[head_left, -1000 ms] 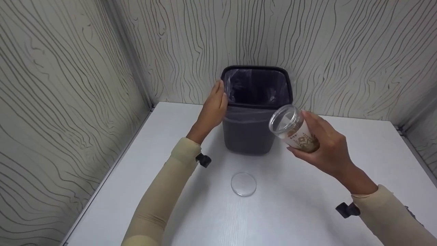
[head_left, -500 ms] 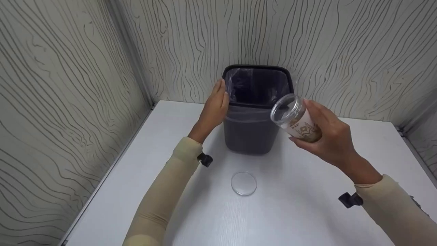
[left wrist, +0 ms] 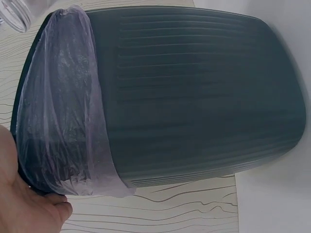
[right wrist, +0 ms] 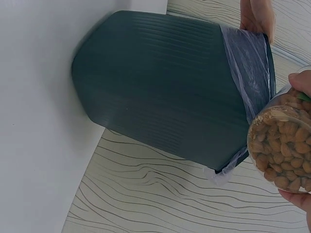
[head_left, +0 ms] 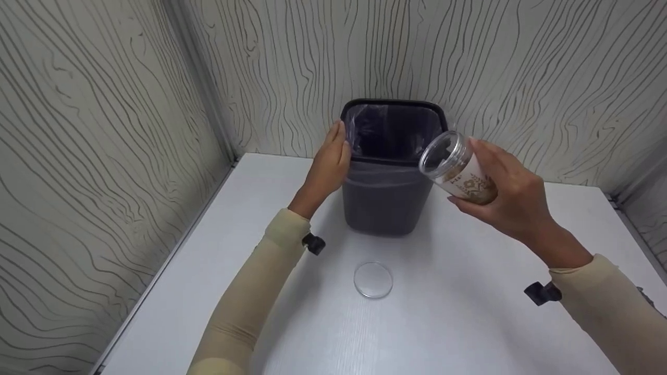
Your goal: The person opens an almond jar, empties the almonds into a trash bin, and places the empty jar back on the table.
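My right hand [head_left: 516,195] grips a clear jar [head_left: 462,174] with a white and gold label, fingers and thumb round its sides. The jar is uncapped and tilted, its mouth at the front right of the trash can rim. In the right wrist view almonds [right wrist: 284,153] fill the bottom of the jar. The dark trash can [head_left: 383,205] stands upright, with a thin translucent bag [left wrist: 73,107] folded over its rim. Against the can's left side, near the rim, rests my left hand [head_left: 328,164], fingers extended. A round clear lid [head_left: 373,280] lies on the table before the can.
The white table [head_left: 333,333] meets a wood-patterned wall [head_left: 292,67] right behind the trash can. Another patterned wall [head_left: 94,156] rises along the left edge. A dark wrist mount [head_left: 314,244] sits on the left sleeve and another on the right.
My right hand has lifted the jar slightly up and to the right, its mouth now level with the can's rim. The left hand, trash can and lid have stayed in place.
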